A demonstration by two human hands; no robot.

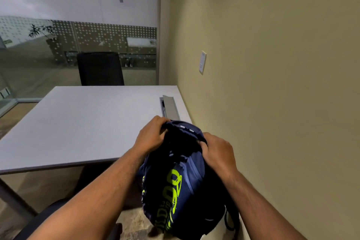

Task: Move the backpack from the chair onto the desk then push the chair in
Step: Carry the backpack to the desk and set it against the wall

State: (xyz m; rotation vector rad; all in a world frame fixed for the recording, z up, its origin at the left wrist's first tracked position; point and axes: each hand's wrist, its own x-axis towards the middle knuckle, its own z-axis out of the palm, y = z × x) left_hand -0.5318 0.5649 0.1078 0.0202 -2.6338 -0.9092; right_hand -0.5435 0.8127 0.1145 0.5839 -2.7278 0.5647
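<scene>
A navy blue backpack (183, 179) with neon yellow lettering hangs in the air in front of me, its top level with the near right corner of the white desk (81, 122). My left hand (152, 136) grips the top of the backpack on its left side. My right hand (216, 152) grips the top on its right side. The bag's lower part hangs below the desk edge, above the floor. A dark curved edge of the chair (39, 218) shows at the bottom left, under my left forearm; most of it is hidden.
A grey cable hatch (170, 107) stands open on the desk near the right wall. A second black chair (100, 69) stands behind the far desk edge. The beige wall (272, 84) runs close on the right. A glass partition closes the back.
</scene>
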